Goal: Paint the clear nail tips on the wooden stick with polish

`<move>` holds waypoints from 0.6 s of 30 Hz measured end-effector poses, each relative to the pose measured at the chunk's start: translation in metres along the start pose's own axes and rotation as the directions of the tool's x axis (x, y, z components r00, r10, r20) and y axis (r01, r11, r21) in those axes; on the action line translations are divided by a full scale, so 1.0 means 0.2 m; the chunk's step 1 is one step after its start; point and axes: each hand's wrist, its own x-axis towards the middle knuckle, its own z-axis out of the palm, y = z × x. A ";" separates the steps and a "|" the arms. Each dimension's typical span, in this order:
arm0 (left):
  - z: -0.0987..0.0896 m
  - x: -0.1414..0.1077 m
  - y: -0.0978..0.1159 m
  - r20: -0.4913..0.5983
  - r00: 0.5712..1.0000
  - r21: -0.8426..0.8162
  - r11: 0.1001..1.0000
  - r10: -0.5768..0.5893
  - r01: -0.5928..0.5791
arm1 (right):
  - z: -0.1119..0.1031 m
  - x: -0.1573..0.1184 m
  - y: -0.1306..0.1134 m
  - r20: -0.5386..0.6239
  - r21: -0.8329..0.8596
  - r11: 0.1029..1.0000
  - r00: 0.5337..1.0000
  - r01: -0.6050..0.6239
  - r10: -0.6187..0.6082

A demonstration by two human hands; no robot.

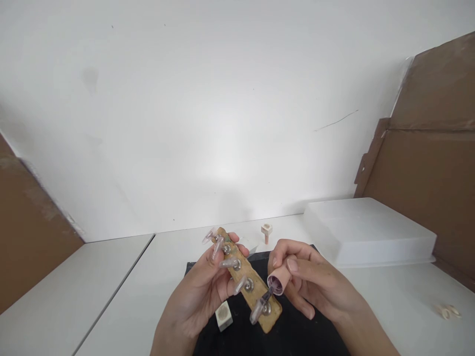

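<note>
My left hand (198,289) grips a narrow wooden strip (258,292), held tilted with its far end up to the left. Several false nail tips stand along it on round metal mounts. My right hand (315,277) pinches a pink nail polish cap (281,278) between thumb and fingers. From the cap's open end the dark brush (270,292) points down to the left and appears to touch the nearest nail tip (257,313). Under my left hand lies a small cream block (223,316) with an oval mark on its face.
Below my hands is a black mat (237,341) on the white table. Behind it stands a small white, square-topped object (266,230) with a pink stem. At right are a translucent plastic box (371,232) and small pale pieces (447,311). Brown panels (434,109) flank the table.
</note>
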 end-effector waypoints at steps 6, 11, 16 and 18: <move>0.00 -0.01 0.01 0.007 1.000 -0.010 1.000 -0.005 0.005 | 0.00 0.00 0.00 -0.006 -0.007 1.000 1.000 -0.008 0.008; -0.01 -0.01 0.00 0.027 1.000 -0.023 1.000 -0.009 0.010 | 0.00 -0.01 0.01 -0.010 -0.016 1.000 1.000 -0.014 0.014; 0.00 -0.01 0.00 0.053 0.999 -0.028 1.000 0.007 -0.005 | 0.00 0.00 0.01 -0.016 -0.029 0.999 1.000 -0.016 0.016; 0.00 -0.01 0.00 0.055 0.998 -0.022 1.000 0.006 -0.005 | 0.00 0.00 0.01 -0.023 -0.039 0.999 1.000 -0.010 0.009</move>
